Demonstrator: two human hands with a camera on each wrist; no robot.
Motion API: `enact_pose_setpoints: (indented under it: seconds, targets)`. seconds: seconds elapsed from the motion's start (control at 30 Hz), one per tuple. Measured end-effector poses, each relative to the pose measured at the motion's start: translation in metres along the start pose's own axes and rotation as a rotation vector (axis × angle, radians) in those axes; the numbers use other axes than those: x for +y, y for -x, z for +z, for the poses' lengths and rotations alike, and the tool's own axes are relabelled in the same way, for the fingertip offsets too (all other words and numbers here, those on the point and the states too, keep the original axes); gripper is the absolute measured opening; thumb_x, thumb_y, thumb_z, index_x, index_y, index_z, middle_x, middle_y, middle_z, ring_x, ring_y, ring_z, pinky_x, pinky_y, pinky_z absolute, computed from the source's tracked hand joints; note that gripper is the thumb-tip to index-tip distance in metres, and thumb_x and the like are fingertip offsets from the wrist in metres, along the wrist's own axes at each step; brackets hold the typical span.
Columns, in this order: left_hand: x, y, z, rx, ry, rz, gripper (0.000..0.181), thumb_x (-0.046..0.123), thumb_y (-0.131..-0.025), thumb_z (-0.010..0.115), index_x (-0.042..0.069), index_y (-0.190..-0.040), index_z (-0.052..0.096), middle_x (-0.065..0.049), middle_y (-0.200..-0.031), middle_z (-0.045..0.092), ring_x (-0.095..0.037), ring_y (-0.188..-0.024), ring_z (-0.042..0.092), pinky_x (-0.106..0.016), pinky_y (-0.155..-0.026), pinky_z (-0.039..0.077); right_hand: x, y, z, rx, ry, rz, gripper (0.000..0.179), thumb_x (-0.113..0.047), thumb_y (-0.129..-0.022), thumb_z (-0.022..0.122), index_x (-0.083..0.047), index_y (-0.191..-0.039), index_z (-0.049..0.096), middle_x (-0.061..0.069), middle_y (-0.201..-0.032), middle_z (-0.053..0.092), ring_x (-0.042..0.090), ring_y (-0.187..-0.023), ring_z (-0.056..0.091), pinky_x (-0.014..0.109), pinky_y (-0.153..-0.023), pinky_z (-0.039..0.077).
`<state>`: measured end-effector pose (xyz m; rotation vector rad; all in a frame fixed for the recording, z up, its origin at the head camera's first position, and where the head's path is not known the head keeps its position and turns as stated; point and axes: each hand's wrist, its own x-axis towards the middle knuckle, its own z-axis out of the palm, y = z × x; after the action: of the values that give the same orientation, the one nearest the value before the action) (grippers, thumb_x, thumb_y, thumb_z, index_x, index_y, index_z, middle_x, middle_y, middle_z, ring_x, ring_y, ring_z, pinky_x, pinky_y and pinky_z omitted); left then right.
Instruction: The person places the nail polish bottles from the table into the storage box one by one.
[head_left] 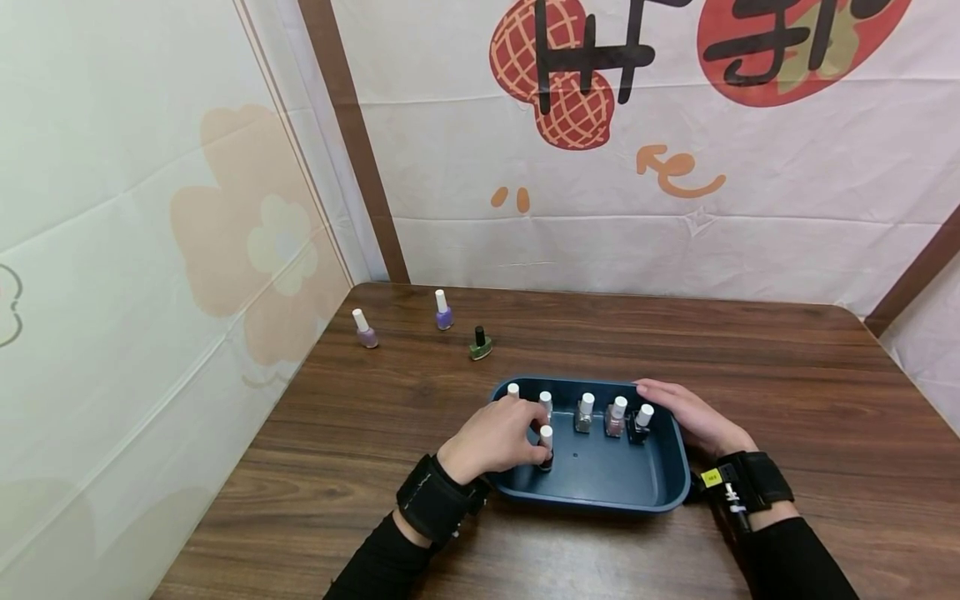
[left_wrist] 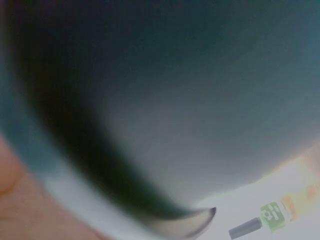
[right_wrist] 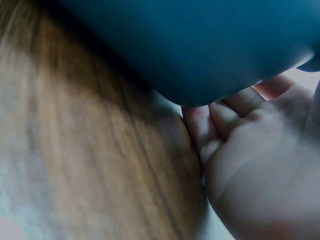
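In the head view, my left hand reaches over the left side of a dark blue tray. Its thumb and index finger pinch a nail polish bottle with a white cap and a dark body, upright inside the tray. Several white-capped bottles stand along the tray's back, among them a greyish one, a pinkish one and a black one. My right hand rests at the back right corner with extended fingers; the right wrist view has its fingertips against the tray's outer wall.
Behind the tray, to the left, stand a green bottle with a black cap, a violet bottle and a mauve bottle. The wooden table meets a printed cloth wall. A blurred dark surface fills most of the left wrist view.
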<state>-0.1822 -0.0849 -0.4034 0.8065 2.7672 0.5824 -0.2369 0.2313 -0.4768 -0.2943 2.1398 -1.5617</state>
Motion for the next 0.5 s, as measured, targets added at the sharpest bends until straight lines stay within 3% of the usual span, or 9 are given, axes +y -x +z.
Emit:
enact_pose_setpoints:
  seconds: [0.13, 0.3, 0.5]
  targets:
    - [-0.001, 0.001, -0.004, 0.007, 0.019, 0.017, 0.024, 0.035, -0.081, 0.076, 0.017, -0.095, 0.069, 0.0, -0.097, 0.07, -0.008, -0.074, 0.052, -0.019, -0.062, 0.043, 0.001, -0.001, 0.0, 0.006, 0.002, 0.002, 0.066, -0.046, -0.101, 0.041, 0.002, -0.145, 0.035, 0.024, -0.143, 0.044, 0.026, -0.124, 0.048, 0.038, -0.097, 0.049]
    - [-0.004, 0.005, -0.015, 0.027, 0.123, 0.022, 0.037, 0.045, -0.083, 0.072, 0.014, -0.104, 0.069, 0.001, -0.097, 0.07, -0.008, -0.074, 0.053, -0.021, -0.063, 0.044, 0.001, 0.0, 0.0, 0.006, 0.006, 0.004, 0.066, -0.047, -0.101, 0.041, 0.001, -0.145, 0.036, 0.024, -0.143, 0.044, 0.026, -0.125, 0.048, 0.04, -0.098, 0.049]
    - [-0.015, 0.011, -0.031, 0.171, 0.211, 0.018, 0.039, 0.047, -0.085, 0.068, 0.014, -0.105, 0.069, 0.003, -0.09, 0.066, -0.01, -0.076, 0.054, -0.023, -0.065, 0.046, 0.0, 0.0, 0.0, 0.009, 0.012, 0.009, 0.067, -0.047, -0.101, 0.041, 0.002, -0.146, 0.035, 0.025, -0.146, 0.041, 0.028, -0.128, 0.045, 0.04, -0.099, 0.048]
